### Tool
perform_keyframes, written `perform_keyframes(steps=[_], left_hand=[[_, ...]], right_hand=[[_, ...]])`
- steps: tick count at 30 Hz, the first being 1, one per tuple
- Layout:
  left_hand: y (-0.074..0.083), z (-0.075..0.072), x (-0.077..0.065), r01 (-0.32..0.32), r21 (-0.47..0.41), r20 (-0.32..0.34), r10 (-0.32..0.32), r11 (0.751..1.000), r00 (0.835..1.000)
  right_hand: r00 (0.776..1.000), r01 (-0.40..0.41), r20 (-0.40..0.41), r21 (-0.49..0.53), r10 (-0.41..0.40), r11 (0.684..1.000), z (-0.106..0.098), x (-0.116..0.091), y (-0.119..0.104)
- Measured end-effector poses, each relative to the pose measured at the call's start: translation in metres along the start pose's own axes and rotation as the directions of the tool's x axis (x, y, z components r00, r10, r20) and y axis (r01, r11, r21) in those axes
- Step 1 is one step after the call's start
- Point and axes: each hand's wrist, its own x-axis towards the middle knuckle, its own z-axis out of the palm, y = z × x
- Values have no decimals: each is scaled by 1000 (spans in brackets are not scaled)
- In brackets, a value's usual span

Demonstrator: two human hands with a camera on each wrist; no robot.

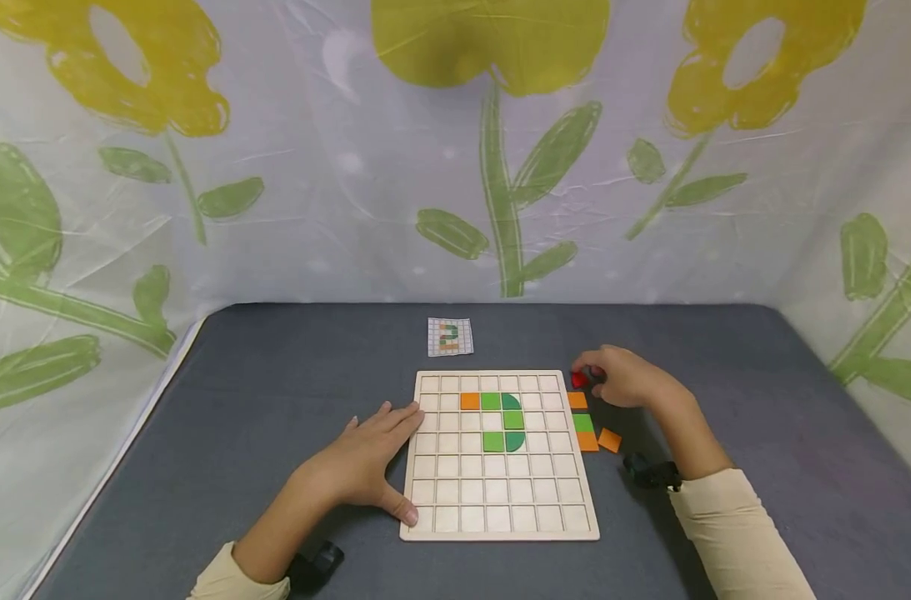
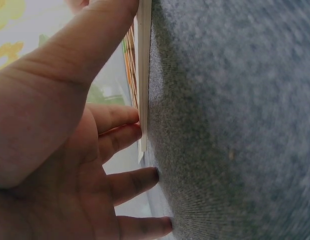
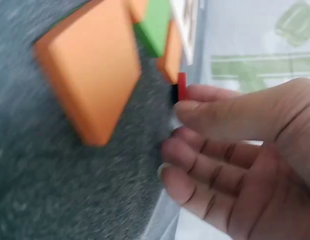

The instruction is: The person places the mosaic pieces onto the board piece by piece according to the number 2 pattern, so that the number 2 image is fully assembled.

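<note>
R hand (image 1: 626, 377) pinches red tile (image 1: 578, 380) just off board's (image 1: 498, 492) far R corner, L hand (image 1: 361, 458) spread at L edge.

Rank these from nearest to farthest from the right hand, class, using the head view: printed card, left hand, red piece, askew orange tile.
1. The red piece, at the fingertips of the right hand.
2. The askew orange tile, right of the board.
3. The printed card, beyond the board's far edge.
4. The left hand, at the board's left edge.
</note>
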Motion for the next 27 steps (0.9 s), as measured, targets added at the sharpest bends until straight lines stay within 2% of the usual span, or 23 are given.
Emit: perform_keyframes(steps=[4,11,18,27], left_hand=[[0,0,-1,-4,-5,3,4,1000,1000],[0,0,-1,-9,-3,3,9,1000,1000],[-1,-1,0,-17,-4,-8,17,1000,1000],[-1,0,-1,-19,0,-8,19,1000,1000]], right_hand=[[999,46,-25,-30,-47,998,3,3,2],[997,35,-61,-105,-42,994,5,6,-1],[990,61,-122,-95,-73,994,7,4,1],[989,67,-130,-66,-75,996,9,1,2]])
